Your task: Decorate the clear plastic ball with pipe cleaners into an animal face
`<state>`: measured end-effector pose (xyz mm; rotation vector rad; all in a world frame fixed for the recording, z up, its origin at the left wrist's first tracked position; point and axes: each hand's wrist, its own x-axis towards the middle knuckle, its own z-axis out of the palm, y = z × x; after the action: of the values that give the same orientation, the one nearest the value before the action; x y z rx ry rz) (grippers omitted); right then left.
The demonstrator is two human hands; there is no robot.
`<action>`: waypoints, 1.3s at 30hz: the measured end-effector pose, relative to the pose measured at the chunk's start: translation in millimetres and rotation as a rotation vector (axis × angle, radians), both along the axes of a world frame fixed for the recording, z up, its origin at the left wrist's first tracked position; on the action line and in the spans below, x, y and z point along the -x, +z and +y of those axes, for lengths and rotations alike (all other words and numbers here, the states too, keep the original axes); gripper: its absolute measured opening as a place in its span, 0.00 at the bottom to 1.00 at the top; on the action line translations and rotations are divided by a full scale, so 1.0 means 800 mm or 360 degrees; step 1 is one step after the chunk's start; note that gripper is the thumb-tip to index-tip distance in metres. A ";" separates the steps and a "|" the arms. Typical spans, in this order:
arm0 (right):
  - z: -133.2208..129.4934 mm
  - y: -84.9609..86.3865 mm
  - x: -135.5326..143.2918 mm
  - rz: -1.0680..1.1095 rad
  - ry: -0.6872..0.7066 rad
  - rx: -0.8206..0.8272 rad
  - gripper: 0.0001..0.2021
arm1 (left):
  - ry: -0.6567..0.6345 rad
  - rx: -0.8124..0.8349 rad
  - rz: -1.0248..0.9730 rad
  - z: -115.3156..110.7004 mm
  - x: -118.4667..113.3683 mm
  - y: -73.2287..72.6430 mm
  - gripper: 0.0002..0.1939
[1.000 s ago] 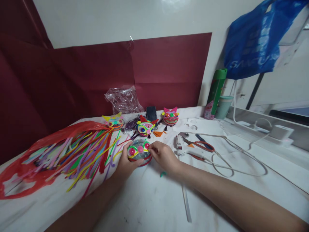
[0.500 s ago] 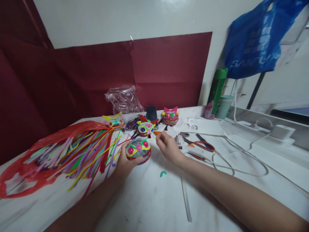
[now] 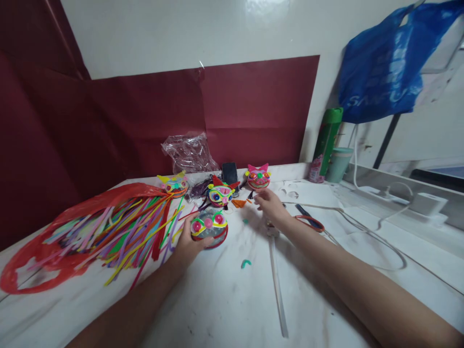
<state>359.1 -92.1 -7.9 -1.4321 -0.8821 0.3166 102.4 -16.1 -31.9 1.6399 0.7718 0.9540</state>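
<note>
My left hand (image 3: 190, 245) is closed round the side of a round grey craft head (image 3: 209, 238) with pink button eyes, a pink nose, yellow and green trim and a red rim. The thumb lies across its front. My right hand (image 3: 271, 207) hovers over the table beyond it, fingers loosely apart, with nothing visible between them. Orange triangular pieces (image 3: 239, 203) lie just left of its fingertips. Behind these stand a pink-eared craft head (image 3: 258, 178) and a red-eared craft head (image 3: 221, 194). A green curved strip (image 3: 245, 264) lies on the tabletop nearer me.
On the left, a red plastic bag (image 3: 83, 203) spills colourful pipe cleaners (image 3: 126, 237) beside a yellow-eared craft head (image 3: 174, 184). A long pale stick (image 3: 278, 295), orange-handled scissors (image 3: 311, 222) and a cable (image 3: 395, 244) lie right. A phone (image 3: 229, 173) leans at the back.
My right hand has moved right, away from the orange pieces, and its fingers have loosened from a pinch. It now covers part of the tools. My left hand keeps its hold.
</note>
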 end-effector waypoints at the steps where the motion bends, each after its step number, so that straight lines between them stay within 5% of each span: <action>1: 0.001 -0.003 0.012 -0.0036 0.0116 0.0024 0.13 | -0.0015 -0.0024 0.0008 0.000 0.000 -0.001 0.45; 3: -0.002 -0.009 0.038 -0.0111 0.0352 0.0055 0.18 | -0.0081 -0.0101 0.0023 0.000 0.000 -0.003 0.46; 7: -0.012 -0.023 0.082 -0.0472 0.0911 0.0087 0.46 | -0.0284 -0.0340 0.0054 -0.002 0.004 -0.003 0.46; 9: -0.016 -0.029 0.094 -0.0721 0.1013 0.0081 0.51 | -0.0348 -0.0379 0.0046 -0.005 0.005 0.000 0.44; 19: -0.023 -0.027 0.111 -0.1031 0.0887 0.0096 0.48 | -0.0083 -0.0413 0.0148 -0.031 0.000 0.015 0.32; 39: -0.028 -0.030 0.116 -0.1096 0.0878 0.0120 0.46 | -0.0085 -0.0484 0.0186 -0.030 0.005 0.017 0.28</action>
<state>266.5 -114.8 -31.7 -1.3583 -1.8536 0.2651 98.5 -39.9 -18.4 1.9849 0.6806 0.9803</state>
